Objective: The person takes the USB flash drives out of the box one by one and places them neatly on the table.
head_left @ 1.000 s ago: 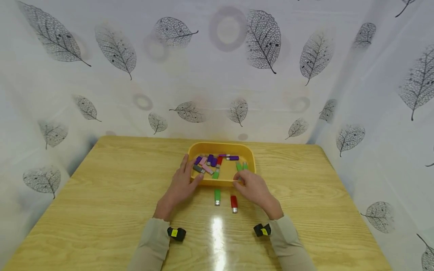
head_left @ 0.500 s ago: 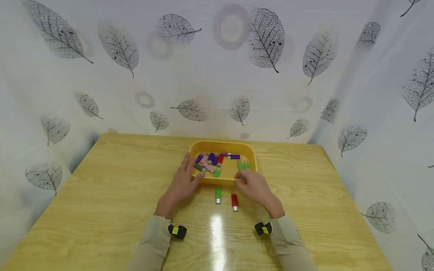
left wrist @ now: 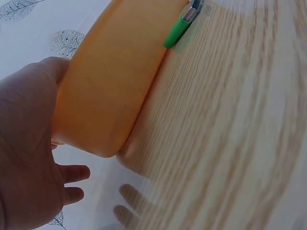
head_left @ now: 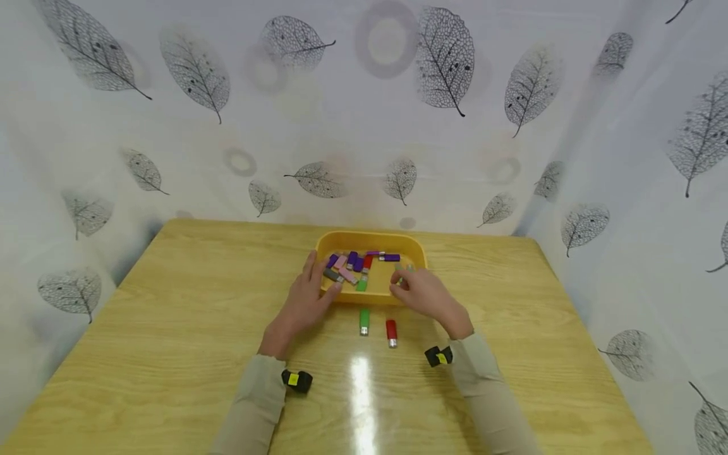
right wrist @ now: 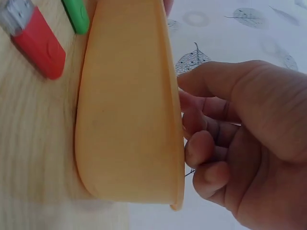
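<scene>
A yellow plastic tray (head_left: 370, 298) holds several USB sticks in purple, pink, red, grey and green. My left hand (head_left: 301, 304) grips its left front corner, thumb over the rim and fingers along the outside. Over the right front part of the tray is my right hand (head_left: 426, 294), its thumb and index finger close together beside green USB sticks that it mostly covers. In the right wrist view the other fingers (right wrist: 200, 146) curl behind the tray's rim; I cannot tell whether they hold a stick.
In front of the tray, a green USB stick (head_left: 364, 321) and a red USB stick (head_left: 391, 332) lie on the wooden table (head_left: 188, 341). A white curtain with leaf prints (head_left: 341, 114) hangs behind the table.
My right hand has risen a little and shifted inward over the tray, covering more of the green sticks. The left hand keeps its grip; the head view has tilted slightly.
</scene>
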### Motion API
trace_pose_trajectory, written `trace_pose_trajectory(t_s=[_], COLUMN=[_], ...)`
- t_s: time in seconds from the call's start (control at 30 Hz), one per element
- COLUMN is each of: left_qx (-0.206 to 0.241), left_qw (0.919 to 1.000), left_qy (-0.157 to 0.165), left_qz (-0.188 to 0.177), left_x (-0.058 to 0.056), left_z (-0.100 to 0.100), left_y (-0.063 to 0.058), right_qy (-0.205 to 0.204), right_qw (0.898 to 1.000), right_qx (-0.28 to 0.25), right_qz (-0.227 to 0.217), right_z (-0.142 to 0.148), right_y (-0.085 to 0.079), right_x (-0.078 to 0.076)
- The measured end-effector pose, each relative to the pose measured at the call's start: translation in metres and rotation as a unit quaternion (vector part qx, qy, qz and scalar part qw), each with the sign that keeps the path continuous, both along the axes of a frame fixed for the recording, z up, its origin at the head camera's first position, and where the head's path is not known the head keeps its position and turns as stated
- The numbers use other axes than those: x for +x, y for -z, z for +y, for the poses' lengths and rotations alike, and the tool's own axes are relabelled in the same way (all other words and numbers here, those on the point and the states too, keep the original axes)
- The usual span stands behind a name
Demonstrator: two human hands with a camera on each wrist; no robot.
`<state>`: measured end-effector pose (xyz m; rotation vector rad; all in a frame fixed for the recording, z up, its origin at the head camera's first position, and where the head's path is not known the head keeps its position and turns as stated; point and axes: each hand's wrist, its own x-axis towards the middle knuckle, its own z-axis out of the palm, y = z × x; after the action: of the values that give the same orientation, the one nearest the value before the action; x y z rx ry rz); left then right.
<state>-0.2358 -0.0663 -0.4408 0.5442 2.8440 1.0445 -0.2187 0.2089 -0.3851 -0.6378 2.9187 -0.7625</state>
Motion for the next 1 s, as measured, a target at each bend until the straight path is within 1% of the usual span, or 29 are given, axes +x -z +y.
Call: trace_pose_trajectory(t_s=[0.13,0.23,0.37,0.43,0.53,0.67,0.83,0.9,1.0], left_qx=[0.001,0.001,0.005,0.011,0.017,0.023,0.023,0.021,0.016], left_qw=[1.0,1.0,1.0,0.9999,0.9999,0.9997,0.9997,0.9998,0.9998], left_qy=[-0.002,-0.002,-0.001,-0.001,0.0,0.002,-0.001,-0.003,-0.005], left_qz=[0.001,0.0,0.002,0.004,0.003,0.0,-0.001,-0.003,-0.005], left_x=[-0.001,-0.001,-0.001,-0.001,0.0,0.0,0.0,-0.001,-0.001], left_z=[-0.001,-0.001,-0.001,-0.001,0.001,0.002,0.001,0.0,-0.001], left_y=[-0.002,-0.002,-0.001,0.0,0.001,0.002,0.003,0.003,0.003], right_qy=[0.0,-0.004,-0.008,-0.005,0.002,0.017,0.017,0.023,0.047], right_qw=[0.999,0.996,0.99,0.987,0.986,0.988,0.989,0.99,0.99], right_qx=[0.042,0.088,0.143,0.156,0.164,0.154,0.144,0.138,0.129], right_qz=[-0.014,-0.019,-0.017,-0.019,-0.024,-0.023,-0.016,-0.002,0.03], right_z=[-0.006,-0.012,-0.019,-0.022,-0.021,-0.019,-0.02,-0.021,-0.023], right_y=[-0.004,-0.002,0.009,0.017,0.029,0.041,0.044,0.044,0.043], right_x=[-0.019,-0.034,-0.052,-0.058,-0.063,-0.067,-0.068,-0.069,-0.071])
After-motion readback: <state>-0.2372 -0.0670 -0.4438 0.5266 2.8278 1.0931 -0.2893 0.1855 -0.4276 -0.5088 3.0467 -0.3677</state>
